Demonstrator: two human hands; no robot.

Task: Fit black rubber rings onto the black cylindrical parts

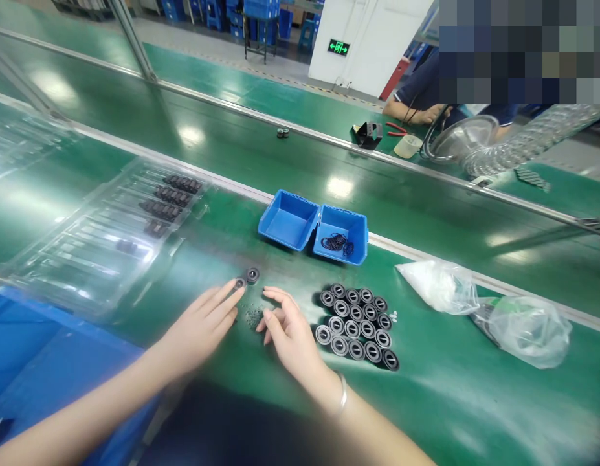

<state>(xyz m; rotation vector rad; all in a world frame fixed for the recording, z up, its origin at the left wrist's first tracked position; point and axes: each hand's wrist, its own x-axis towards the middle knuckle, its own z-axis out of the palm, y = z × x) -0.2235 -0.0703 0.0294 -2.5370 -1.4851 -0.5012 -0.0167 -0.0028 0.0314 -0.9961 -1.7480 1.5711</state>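
Note:
My left hand (200, 333) reaches over the green work surface with fingers stretched out. Its fingertips touch a small round black part (239, 283), partly covered by them. A second part of that kind (252, 275) stands right beside it. My right hand (290, 333), loosely bent with thumb and index finger apart, hovers by a scatter of tiny dark pieces (252, 316); nothing shows between its fingers. To its right, several round black parts with slotted centres (356, 329) stand grouped in rows. A few small white pieces (393, 316) lie at that group's edge.
Two blue bins (288, 220) sit ahead; the right one holds thin black rings (334, 243). Clear trays (120, 226) with dark parts lie left, above a large blue crate (61, 375). Plastic bags (438, 285) rest at right. Across the metal rail, a person's hand (428, 115) shows.

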